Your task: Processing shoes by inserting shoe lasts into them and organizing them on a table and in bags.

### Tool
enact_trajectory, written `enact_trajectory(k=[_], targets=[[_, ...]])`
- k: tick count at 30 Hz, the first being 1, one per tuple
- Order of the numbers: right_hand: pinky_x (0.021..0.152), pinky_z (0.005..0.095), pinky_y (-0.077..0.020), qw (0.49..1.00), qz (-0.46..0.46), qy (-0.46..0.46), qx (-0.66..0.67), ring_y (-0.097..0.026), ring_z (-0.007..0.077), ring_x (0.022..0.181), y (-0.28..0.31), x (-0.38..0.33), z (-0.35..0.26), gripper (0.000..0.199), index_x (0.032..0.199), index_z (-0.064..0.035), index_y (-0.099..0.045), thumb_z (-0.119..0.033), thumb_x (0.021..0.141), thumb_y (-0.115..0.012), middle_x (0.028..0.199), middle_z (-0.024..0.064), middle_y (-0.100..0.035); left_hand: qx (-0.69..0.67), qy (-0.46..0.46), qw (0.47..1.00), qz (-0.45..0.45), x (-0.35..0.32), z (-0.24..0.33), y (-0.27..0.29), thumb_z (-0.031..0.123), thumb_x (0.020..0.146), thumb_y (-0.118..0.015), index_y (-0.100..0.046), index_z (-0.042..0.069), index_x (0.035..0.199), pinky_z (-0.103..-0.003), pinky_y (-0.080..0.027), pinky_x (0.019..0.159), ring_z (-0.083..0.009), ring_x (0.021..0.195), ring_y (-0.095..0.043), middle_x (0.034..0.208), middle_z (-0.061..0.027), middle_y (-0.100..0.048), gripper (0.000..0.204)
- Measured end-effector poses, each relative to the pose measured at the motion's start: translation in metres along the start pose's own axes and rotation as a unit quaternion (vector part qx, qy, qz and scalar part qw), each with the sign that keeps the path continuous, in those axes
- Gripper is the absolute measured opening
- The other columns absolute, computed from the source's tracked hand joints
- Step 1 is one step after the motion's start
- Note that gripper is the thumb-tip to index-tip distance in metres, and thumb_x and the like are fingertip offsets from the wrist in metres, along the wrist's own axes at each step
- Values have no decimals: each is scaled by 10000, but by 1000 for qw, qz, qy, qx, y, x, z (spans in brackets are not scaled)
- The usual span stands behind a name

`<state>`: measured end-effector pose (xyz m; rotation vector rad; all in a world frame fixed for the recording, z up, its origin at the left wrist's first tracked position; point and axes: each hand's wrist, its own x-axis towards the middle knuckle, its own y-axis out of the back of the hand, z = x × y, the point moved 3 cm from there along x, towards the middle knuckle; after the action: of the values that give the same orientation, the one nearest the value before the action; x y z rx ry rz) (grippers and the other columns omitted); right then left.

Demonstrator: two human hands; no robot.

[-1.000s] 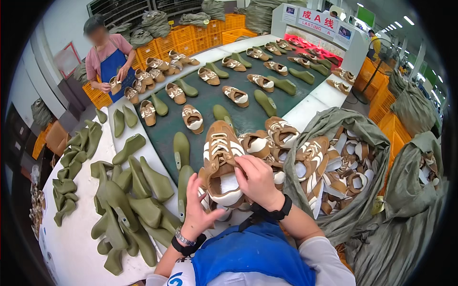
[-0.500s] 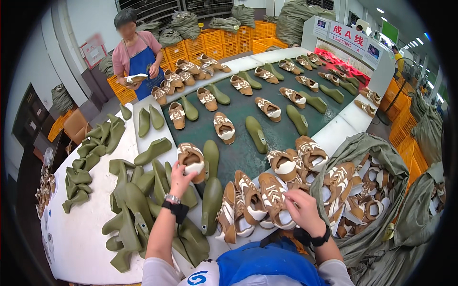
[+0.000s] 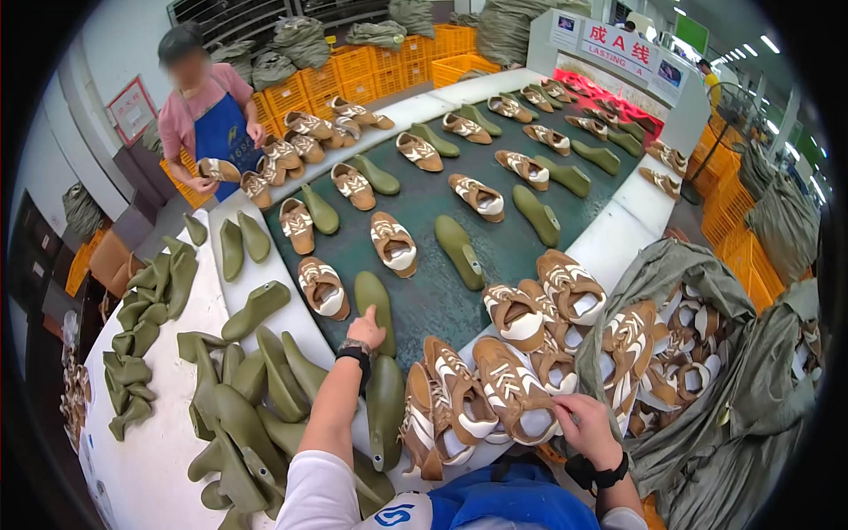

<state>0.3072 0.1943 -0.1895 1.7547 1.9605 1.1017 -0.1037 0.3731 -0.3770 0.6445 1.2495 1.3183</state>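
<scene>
Left hand (image 3: 367, 329), loosely curled and holding nothing, touches a green shoe last (image 3: 374, 299) on the dark conveyor belt (image 3: 433, 291), beside a brown-and-white shoe upper (image 3: 322, 288). Right hand (image 3: 586, 425) grips another upper (image 3: 514, 389) from the pile at the belt's near edge.

left hand (image 3: 368, 329) outstretched, grip loosely curled; right hand (image 3: 585, 428) low, grip closed.

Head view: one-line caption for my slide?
Left hand on a green shoe last; right hand grips a brown shoe upper.
</scene>
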Motion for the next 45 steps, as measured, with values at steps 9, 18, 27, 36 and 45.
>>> enact_trajectory(k=[9,18,27,36,45], targets=[[598,374,-485,998,-34,56,-27,-597,306,688,-1,5,3,126,892,-48,-623,-70,768,-612,754,125,-604,-160,31,985,-56,-16,63,-5,314,751,-617,-400,19,1279,-353,-539,670,-267,609,-659,829,-194,-657,643],[754,414,-499,940,-228,49,-249,-590,315,941,-89,138,95,453,1162,-92,-515,-203,741,-641,1121,118,-545,-115,-145,982,-22,-126,70,28,354,755,-665,-315,43,1359,-404,-462,848,-365,1005,-572,1068,-247,-588,764],[770,408,-472,967,-216,104,-86,-595,326,885,43,62,28,353,1024,-69,-571,-234,727,-665,934,156,-606,-74,-340,937,19,-245,116,-3,305,630,-789,-535,123,1161,-411,-424,929,-420,1116,-466,1288,-300,-361,616],[720,393,-493,992,-102,52,-57,-602,330,805,41,-51,52,403,1123,-91,-543,-225,763,-666,1088,151,-530,-40,-384,922,-16,-302,160,3,329,661,-770,-546,71,1031,-444,-449,869,-463,1024,-503,1253,-309,-362,504],[682,431,-496,927,104,-325,-154,-624,353,793,60,-39,172,631,1254,-37,-416,-355,763,-652,830,192,-642,-11,-402,915,33,-302,159,32,271,685,-738,-502,19,1177,-422,-405,904,-380,1051,-511,1247,-224,-458,601]])
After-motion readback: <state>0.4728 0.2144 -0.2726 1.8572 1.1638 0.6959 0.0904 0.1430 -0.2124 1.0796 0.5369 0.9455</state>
